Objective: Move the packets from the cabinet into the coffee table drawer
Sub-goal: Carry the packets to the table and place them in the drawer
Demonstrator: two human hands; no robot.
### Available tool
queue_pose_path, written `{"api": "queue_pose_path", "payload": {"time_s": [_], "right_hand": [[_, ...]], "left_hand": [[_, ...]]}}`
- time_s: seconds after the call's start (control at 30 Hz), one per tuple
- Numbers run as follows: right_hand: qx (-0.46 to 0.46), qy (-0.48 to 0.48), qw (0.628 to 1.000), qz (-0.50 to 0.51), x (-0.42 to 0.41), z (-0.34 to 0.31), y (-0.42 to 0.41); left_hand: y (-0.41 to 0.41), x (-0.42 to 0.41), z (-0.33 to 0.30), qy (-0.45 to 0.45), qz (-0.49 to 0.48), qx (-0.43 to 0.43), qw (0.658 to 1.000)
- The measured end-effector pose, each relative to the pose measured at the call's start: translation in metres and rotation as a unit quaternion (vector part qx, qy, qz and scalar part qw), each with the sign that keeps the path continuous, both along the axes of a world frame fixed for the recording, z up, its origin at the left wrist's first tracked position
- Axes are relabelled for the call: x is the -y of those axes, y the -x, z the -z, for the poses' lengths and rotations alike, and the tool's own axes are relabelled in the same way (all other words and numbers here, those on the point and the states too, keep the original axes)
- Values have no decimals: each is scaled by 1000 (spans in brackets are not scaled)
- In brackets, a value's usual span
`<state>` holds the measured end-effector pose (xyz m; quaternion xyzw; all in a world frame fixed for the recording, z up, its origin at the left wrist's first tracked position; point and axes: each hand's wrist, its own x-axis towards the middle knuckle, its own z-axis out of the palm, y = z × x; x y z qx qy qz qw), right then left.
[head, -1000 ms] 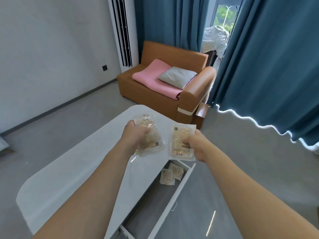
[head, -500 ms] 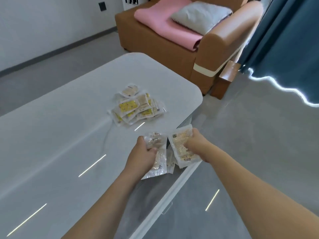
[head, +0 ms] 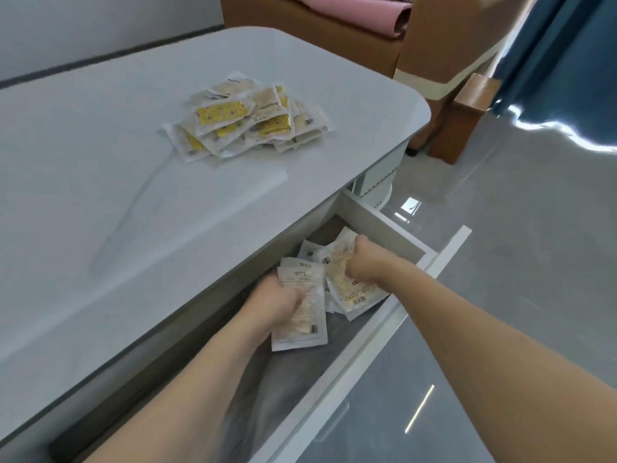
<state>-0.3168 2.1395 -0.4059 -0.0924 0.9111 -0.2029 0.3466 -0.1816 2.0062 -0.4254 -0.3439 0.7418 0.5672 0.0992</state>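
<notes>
Now lower both packets flat, left hand (head: 278,300) gripping one packet (head: 302,315), right hand (head: 365,262) pinching another (head: 347,285), low centre of frame. Release only inside the drawer (head: 384,332), beside those already lying there.

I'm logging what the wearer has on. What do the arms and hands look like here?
Both forearms are bare as far as the frame shows, with no sleeve in view. The left hand and right hand wear no gloves; no watch, band or ring is visible.

Open drawer (head: 377,342), white-fronted, grey floor, pulled out beneath the surface. Far end holds pale flat packets (head: 347,279), overlapping, one (head: 305,315) nearest lying face up. Loose heap of yellow-labelled packets (head: 247,118) on the surface above.
</notes>
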Motion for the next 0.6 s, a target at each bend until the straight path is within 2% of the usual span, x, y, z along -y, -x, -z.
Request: {"api": "queue_pose_path", "payload": {"time_s": [0.07, 0.17, 0.3, 0.47, 0.6], "right_hand": [[-15, -51, 997, -50, 2, 7, -1], [-39, -101, 988, -106, 7, 12, 1], [-61, -150, 975, -153, 10, 15, 0], [-77, -165, 969, -165, 14, 20, 2], [-103, -172, 964, -177, 13, 13, -6]], "left_hand": [[0, -1, 14, -19, 11, 18, 1000], [2, -5, 32, 70, 75, 17, 995], [4, -7, 49, 113, 160, 30, 980], [13, 1, 51, 135, 229, 71, 961], [17, -6, 40, 167, 247, 109, 948]]}}
